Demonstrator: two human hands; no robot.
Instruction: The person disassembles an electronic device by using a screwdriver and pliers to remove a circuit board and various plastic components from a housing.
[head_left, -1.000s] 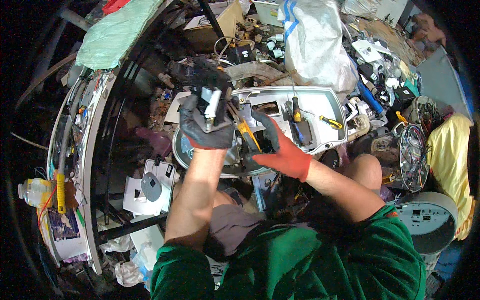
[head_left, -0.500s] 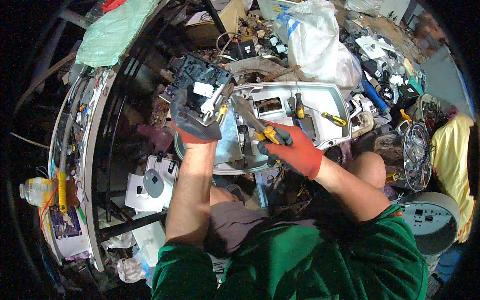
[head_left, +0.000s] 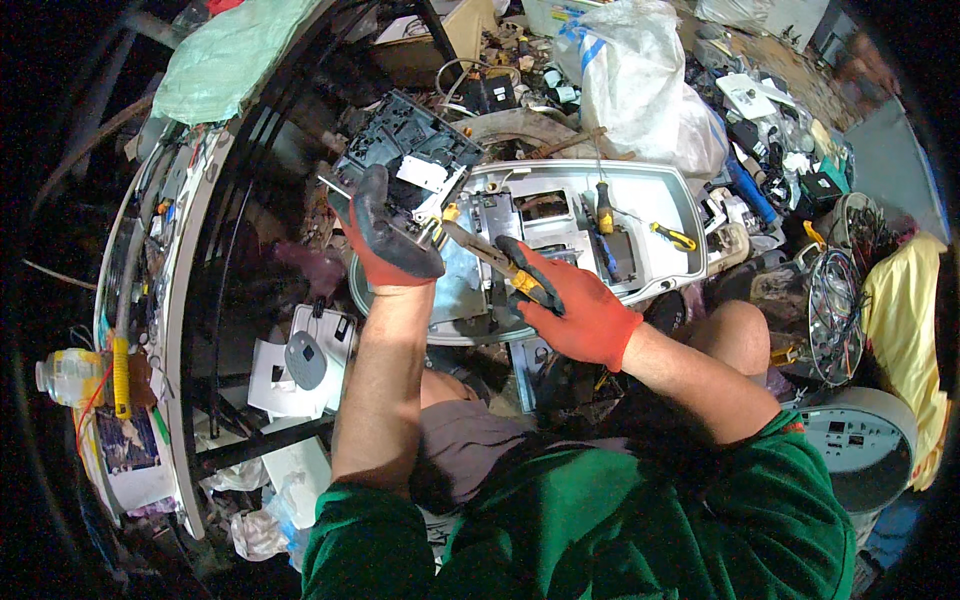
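Note:
My left hand (head_left: pixel 388 235), in a black and red glove, is closed round the near end of a dark grey plastic chassis (head_left: pixel 408 135). A white piece (head_left: pixel 424 173) and bright metal bits show beside its fingers. My right hand (head_left: pixel 575 300), in a matching glove, grips a pair of pliers (head_left: pixel 492 256) by the yellow and black handles. The pliers' jaws point left and reach the metal bits by my left fingers; whether they bite on anything is too small to tell. Below both hands lies a white plastic casing (head_left: pixel 655 185) holding parts and tools.
In the casing lie a screwdriver (head_left: pixel 604 208) and a yellow-black hand tool (head_left: pixel 673 237). A white sack (head_left: pixel 635 80) stands behind it. Mixed scrap (head_left: pixel 750 130) heaps at the far right. A dark metal frame (head_left: pixel 225 230) runs along the left. A grey round housing (head_left: pixel 862 420) sits lower right.
The chassis has tilted and shifted slightly away in my left hand. The pliers have turned, their jaws dropping nearer to the left hand's fingers, and my right hand has rolled with its back upward.

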